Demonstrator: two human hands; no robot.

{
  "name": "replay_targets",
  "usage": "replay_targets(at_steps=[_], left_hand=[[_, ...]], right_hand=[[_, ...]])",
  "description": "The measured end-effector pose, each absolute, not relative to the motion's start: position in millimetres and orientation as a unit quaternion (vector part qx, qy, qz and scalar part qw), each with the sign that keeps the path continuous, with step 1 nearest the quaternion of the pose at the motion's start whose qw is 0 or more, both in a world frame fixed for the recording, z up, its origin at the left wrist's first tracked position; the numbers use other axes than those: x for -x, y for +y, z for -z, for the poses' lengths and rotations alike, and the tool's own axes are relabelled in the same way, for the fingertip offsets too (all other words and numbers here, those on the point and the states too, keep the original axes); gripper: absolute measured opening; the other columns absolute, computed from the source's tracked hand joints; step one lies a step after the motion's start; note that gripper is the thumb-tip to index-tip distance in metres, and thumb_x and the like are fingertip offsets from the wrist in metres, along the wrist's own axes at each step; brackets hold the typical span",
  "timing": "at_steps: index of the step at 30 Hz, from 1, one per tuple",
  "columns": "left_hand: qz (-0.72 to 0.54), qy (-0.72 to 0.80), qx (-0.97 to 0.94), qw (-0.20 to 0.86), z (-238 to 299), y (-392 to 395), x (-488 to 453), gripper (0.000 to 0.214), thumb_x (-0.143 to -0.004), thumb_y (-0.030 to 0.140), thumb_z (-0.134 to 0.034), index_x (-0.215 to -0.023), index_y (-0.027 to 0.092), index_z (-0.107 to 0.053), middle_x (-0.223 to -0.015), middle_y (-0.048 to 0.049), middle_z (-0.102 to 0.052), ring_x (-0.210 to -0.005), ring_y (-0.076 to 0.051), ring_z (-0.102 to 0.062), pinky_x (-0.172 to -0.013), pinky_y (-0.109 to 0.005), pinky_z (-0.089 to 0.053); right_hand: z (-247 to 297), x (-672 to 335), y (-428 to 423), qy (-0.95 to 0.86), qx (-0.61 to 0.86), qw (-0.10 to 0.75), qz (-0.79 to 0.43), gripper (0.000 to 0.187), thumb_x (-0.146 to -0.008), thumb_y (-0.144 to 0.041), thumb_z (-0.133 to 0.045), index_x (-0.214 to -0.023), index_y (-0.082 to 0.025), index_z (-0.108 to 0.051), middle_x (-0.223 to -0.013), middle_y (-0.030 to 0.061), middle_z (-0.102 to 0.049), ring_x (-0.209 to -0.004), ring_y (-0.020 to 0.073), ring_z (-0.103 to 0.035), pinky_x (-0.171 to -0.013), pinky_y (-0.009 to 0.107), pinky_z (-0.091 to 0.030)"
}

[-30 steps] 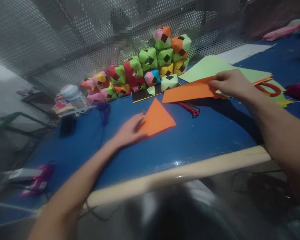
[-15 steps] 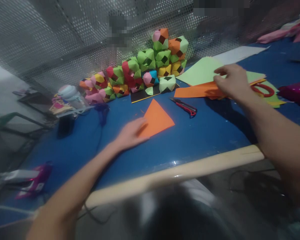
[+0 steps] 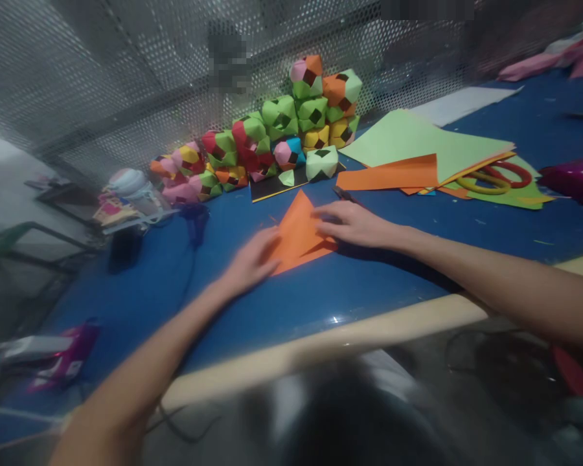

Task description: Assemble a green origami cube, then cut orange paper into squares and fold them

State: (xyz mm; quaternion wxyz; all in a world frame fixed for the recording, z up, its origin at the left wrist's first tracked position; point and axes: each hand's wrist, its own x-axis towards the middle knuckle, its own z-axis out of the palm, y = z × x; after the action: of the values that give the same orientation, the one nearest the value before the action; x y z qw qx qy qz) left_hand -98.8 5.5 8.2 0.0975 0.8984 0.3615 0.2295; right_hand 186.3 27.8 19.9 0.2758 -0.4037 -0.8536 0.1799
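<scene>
A folded orange sheet of paper, roughly triangular with its point away from me, lies on the blue table. My left hand rests at the paper's left edge, thumb and fingers spread apart. From the right, my right hand reaches over the other side of the sheet, its fingers stretched out and apart. A loose flap or crease shows near the paper's right corner. Behind the right hand, the dark tip of a small red-handled cutting tool sticks out; the rest is covered.
Several colourful folded-paper blocks are stacked at the back. To the right are orange strips, green sheets and red-and-yellow-handled scissors. A magenta item lies far right, a dark phone-like object left. The table's pale edge runs in front.
My right hand has left the orange strips and come left to the folded orange paper, uncovering the scissor handles. My left hand has stayed at the paper's left edge.
</scene>
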Motion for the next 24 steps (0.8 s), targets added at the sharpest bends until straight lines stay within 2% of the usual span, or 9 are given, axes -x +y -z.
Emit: replay_targets(at_steps=[3, 6, 8, 12, 15, 17, 20, 22, 24], left_hand=[[-0.266, 0.390, -0.869, 0.149, -8, 6, 97, 0.047, -0.088, 0.029, -0.060, -0.132, 0.016, -0.053, -0.141, -0.0157, -0.055, -0.132, -0.027, -0.052, -0.113, -0.046, -0.040], [-0.331, 0.438, -0.801, 0.240, -6, 8, 96, 0.048, -0.083, 0.027, -0.063, -0.130, 0.019, -0.056, -0.137, -0.0134, -0.058, -0.127, -0.028, -0.054, -0.109, -0.048, -0.042], [-0.380, 0.462, -0.744, 0.298, -4, 9, 95, 0.048, -0.079, 0.026, -0.066, -0.126, 0.020, -0.060, -0.133, -0.0123, -0.060, -0.123, -0.028, -0.056, -0.106, -0.047, -0.044], [-0.442, 0.492, -0.644, 0.384, -7, 10, 89, 0.046, -0.074, 0.027, -0.069, -0.119, 0.020, -0.062, -0.127, -0.0117, -0.062, -0.117, -0.027, -0.059, -0.103, -0.046, -0.046], [-0.472, 0.503, -0.590, 0.420, -12, 7, 83, 0.047, -0.071, 0.029, -0.072, -0.116, 0.019, -0.062, -0.125, -0.0112, -0.063, -0.118, -0.028, -0.058, -0.103, -0.045, -0.045], [-0.485, 0.501, -0.570, 0.435, -16, 3, 79, 0.048, -0.069, 0.030, -0.073, -0.114, 0.019, -0.062, -0.124, -0.0105, -0.063, -0.119, -0.028, -0.057, -0.103, -0.043, -0.045], [-0.494, 0.499, -0.557, 0.444, -19, -2, 74, 0.047, -0.066, 0.030, -0.074, -0.111, 0.019, -0.063, -0.122, -0.0085, -0.064, -0.119, -0.026, -0.057, -0.103, -0.041, -0.045], [-0.495, 0.504, -0.548, 0.447, -19, -2, 73, 0.045, -0.064, 0.027, -0.074, -0.107, 0.020, -0.064, -0.119, -0.0070, -0.065, -0.117, -0.026, -0.058, -0.101, -0.039, -0.046], [-0.504, 0.505, -0.532, 0.457, -18, -1, 73, 0.041, -0.063, 0.023, -0.069, -0.104, 0.020, -0.065, -0.115, -0.0057, -0.067, -0.114, -0.025, -0.060, -0.097, -0.037, -0.048]], right_hand=[[-27, -190, 21, -0.811, 0.415, 0.326, -0.251, 0.050, -0.093, -0.048, -0.044, -0.127, -0.017, -0.063, -0.132, 0.0116, -0.064, -0.121, 0.0277, -0.058, -0.104, 0.043, -0.043], [-29, -191, 18, -0.779, 0.409, 0.362, -0.308, 0.052, -0.094, -0.050, -0.043, -0.132, -0.020, -0.058, -0.135, 0.0100, -0.061, -0.125, 0.0275, -0.056, -0.106, 0.046, -0.043], [-27, -190, 19, -0.763, 0.412, 0.373, -0.329, 0.049, -0.093, -0.045, -0.045, -0.132, -0.018, -0.057, -0.135, 0.0110, -0.061, -0.125, 0.0268, -0.056, -0.106, 0.046, -0.044], [-21, -185, 25, -0.732, 0.480, 0.366, -0.314, 0.041, -0.088, -0.029, -0.053, -0.126, -0.014, -0.058, -0.131, 0.0152, -0.062, -0.118, 0.0273, -0.060, -0.101, 0.044, -0.048], [-20, -180, 27, -0.692, 0.527, 0.376, -0.319, 0.048, -0.084, -0.028, -0.061, -0.129, -0.012, -0.055, -0.134, 0.0182, -0.058, -0.115, 0.0271, -0.061, -0.097, 0.042, -0.050], [-22, -178, 26, -0.654, 0.529, 0.395, -0.369, 0.055, -0.082, -0.028, -0.063, -0.133, -0.013, -0.049, -0.134, 0.0186, -0.056, -0.103, 0.0236, -0.065, -0.085, 0.037, -0.055], [-25, -176, 24, -0.607, 0.519, 0.404, -0.446, 0.061, -0.081, -0.020, -0.061, -0.138, -0.012, -0.042, -0.112, 0.0136, -0.064, -0.075, 0.0158, -0.064, -0.063, 0.028, -0.053], [-26, -177, 24, -0.607, 0.522, 0.402, -0.445, 0.061, -0.078, -0.013, -0.059, -0.137, -0.010, -0.043, -0.088, 0.0055, -0.063, -0.065, 0.0137, -0.059, -0.057, 0.026, -0.049], [-25, -179, 25, -0.623, 0.525, 0.405, -0.415, 0.059, -0.075, -0.008, -0.058, -0.132, -0.010, -0.048, -0.077, 0.0008, -0.058, -0.063, 0.0131, -0.056, -0.056, 0.025, -0.046]])
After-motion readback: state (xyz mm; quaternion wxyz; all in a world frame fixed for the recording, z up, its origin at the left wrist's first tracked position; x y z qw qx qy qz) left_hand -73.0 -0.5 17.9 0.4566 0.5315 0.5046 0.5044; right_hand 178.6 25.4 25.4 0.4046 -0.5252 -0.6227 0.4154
